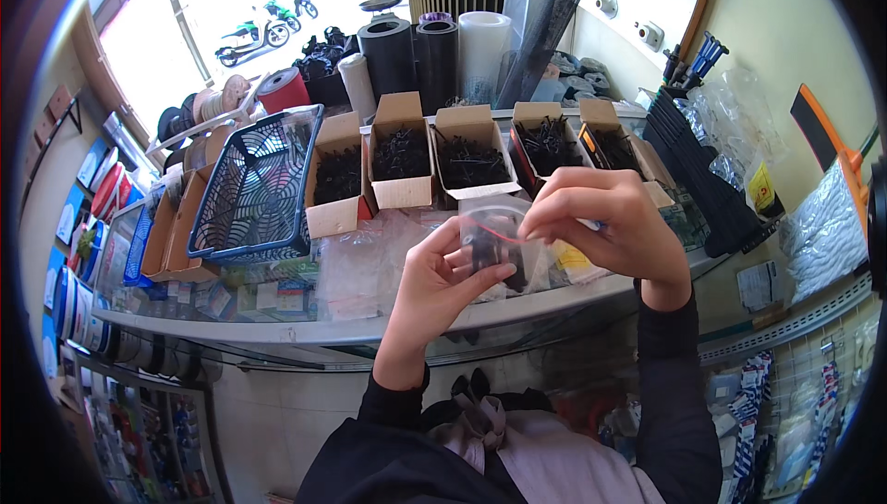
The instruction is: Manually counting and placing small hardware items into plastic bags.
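Observation:
My left hand (443,272) holds a small clear zip bag (497,244) with dark screws inside, above the front part of a glass counter. The fingertips of my right hand (596,220) pinch the bag's upper right edge, by its red seal line. Behind my hands stand several open cardboard boxes of black screws; one box (478,189) is just beyond the bag, and another (402,192) is to its left. More clear zip bags (350,272) lie flat on the counter to the left of my left hand.
A blue plastic basket (201,227) stands left of the boxes, next to a brown cardboard box (166,244). Black and clear rolls (384,53) stand behind. Black plastic pieces (700,171) lean at the right. The counter's metal front edge (291,332) runs below my hands.

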### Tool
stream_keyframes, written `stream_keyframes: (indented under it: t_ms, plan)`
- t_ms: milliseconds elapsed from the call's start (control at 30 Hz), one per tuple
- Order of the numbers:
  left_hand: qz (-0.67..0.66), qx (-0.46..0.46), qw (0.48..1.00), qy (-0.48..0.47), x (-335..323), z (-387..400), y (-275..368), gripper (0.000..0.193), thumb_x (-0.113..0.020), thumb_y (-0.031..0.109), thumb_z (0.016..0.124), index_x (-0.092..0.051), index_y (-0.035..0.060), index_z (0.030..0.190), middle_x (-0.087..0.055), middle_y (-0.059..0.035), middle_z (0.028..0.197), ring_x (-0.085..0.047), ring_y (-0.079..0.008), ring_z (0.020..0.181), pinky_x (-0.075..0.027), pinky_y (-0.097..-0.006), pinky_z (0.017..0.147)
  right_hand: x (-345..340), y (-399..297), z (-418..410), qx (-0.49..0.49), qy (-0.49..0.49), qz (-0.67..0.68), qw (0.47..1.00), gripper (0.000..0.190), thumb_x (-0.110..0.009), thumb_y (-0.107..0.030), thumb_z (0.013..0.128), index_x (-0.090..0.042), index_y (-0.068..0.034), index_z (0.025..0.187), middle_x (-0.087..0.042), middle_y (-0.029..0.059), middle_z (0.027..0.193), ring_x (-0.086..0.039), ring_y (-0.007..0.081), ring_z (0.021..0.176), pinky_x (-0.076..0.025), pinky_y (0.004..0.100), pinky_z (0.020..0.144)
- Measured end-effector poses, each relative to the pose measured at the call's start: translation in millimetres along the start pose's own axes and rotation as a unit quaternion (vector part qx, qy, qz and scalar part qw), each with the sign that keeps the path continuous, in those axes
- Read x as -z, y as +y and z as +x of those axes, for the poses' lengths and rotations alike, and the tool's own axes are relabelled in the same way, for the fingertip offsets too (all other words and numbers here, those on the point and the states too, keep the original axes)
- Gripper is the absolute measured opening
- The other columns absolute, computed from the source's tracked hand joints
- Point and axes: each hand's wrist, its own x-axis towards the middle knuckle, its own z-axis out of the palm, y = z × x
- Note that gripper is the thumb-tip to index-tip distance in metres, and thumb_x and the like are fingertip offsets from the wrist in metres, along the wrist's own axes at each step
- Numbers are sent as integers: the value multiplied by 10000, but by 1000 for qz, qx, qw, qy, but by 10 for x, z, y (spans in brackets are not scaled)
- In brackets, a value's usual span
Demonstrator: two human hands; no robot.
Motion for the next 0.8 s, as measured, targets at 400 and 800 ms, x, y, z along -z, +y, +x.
stream_keyframes:
  t_ms: [400,800]
  plan:
    - [40,16,999,6,-28,-20,63,337,-653,-37,732,-522,-23,1042,-592,-40,947,-550,-72,899,-458,-230,799,-109,116,-115,-63,60,158,984,456,-720,-180,705,-528,-26,1089,-518,91,1100,-562,122,805,-468,245,709]
    - [70,-22,996,45,-56,-3,-16,310,-652,-19,741,-545,3,1031,-584,-19,949,-545,-86,908,-439,-244,802,-428,125,-413,-230,61,270,933,233,-708,-124,723,-623,-5,904,-617,27,808,-559,61,720,-452,210,641]
